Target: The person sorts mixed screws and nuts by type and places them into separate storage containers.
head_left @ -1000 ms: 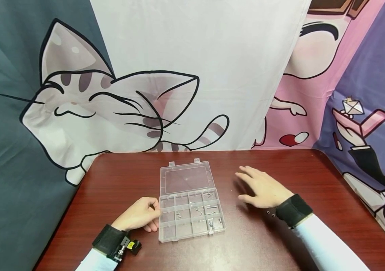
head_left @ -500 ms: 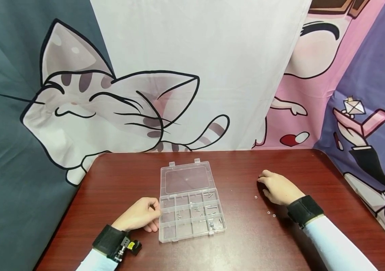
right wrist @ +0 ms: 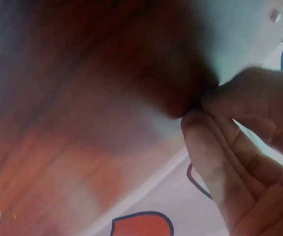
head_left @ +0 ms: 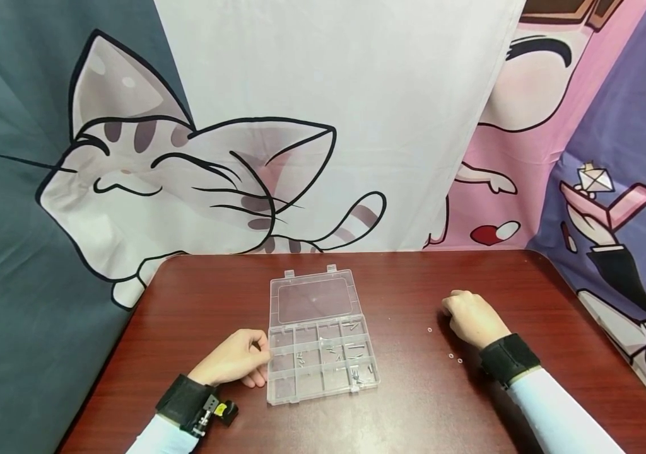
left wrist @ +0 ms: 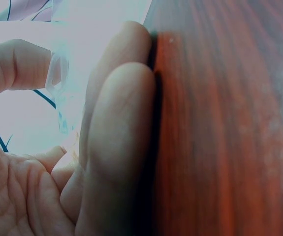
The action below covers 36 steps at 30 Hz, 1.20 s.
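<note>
A clear plastic compartment box [head_left: 323, 366] stands with its lid [head_left: 315, 301] folded back on the table. Small silvery screws [head_left: 356, 373] lie in several of its compartments. At its left side my left hand [head_left: 234, 358] grips the edge between thumb and fingers; in the left wrist view, two fingers [left wrist: 121, 113] lie along the tabletop. To the right, my right hand [head_left: 473, 318] is down at the table with curled fingers. Its thumb and fingertips meet in the right wrist view; whether anything small is between them is hidden in shadow.
Near the right hand, one small pale ring [head_left: 429, 330] lies on the table, with two more rings [head_left: 451, 356] closer to the front. The reddish-brown table [head_left: 215, 290] ends against a printed cloth [head_left: 328, 189] behind it.
My right hand has moved right from beside the box, and its spread fingers have curled together at the tabletop. The left hand and the box have stayed put.
</note>
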Each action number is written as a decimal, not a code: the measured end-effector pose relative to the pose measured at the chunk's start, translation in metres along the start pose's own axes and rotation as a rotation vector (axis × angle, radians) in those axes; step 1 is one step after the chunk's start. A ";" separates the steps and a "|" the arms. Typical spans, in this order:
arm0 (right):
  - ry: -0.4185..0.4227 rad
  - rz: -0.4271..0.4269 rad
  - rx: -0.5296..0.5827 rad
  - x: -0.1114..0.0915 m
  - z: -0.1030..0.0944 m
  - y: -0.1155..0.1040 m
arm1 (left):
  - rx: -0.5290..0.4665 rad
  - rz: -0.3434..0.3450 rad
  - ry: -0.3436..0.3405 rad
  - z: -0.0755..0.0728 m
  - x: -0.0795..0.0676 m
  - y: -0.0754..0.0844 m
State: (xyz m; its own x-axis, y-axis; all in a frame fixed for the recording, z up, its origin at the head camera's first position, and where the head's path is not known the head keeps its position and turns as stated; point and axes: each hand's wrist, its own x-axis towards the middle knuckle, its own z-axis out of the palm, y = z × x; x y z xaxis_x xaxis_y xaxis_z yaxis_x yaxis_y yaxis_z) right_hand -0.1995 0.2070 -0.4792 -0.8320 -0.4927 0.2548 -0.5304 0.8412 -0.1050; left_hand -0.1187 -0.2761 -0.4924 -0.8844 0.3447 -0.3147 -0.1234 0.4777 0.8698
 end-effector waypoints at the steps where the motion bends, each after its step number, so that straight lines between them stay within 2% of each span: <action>1: -0.004 0.009 0.010 0.000 0.001 -0.001 | 0.001 0.001 0.000 0.000 0.000 0.000; 4: 0.012 0.005 0.043 0.002 0.002 -0.008 | 0.001 0.003 0.002 0.000 0.000 0.001; 7: 0.066 -0.057 0.079 0.008 0.000 -0.025 | -0.004 0.001 0.003 0.000 0.000 0.001; 11: 0.117 -0.183 0.141 0.018 -0.008 -0.062 | -0.009 -0.004 0.004 0.001 -0.001 0.000; 16: 0.109 -0.321 0.285 0.026 -0.019 -0.110 | -0.010 -0.005 0.008 0.001 -0.001 0.001; 19: 0.102 -0.394 0.329 0.030 -0.023 -0.134 | -0.008 -0.007 0.010 0.001 -0.001 0.001; 23: 0.086 -0.475 0.327 0.033 -0.026 -0.160 | -0.001 -0.006 0.010 0.000 0.000 0.001; 28: 0.061 -0.528 0.326 0.034 -0.022 -0.184 | 0.004 -0.004 0.010 -0.001 0.000 0.000; 32: 0.042 -0.572 0.306 0.030 -0.015 -0.193 | 0.001 -0.003 0.009 0.000 0.000 -0.001; 36: -0.055 -0.567 0.197 0.020 -0.012 -0.192 | 0.000 0.001 0.008 0.000 0.000 -0.001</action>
State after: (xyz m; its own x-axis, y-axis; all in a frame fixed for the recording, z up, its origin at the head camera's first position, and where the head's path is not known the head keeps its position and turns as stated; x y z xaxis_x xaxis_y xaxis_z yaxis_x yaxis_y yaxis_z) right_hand -0.1118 0.0381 -0.4423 -0.4146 -0.8678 0.2740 -0.9098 0.3889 -0.1449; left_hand -0.1187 -0.2766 -0.4929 -0.8882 0.3385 -0.3108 -0.1224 0.4776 0.8700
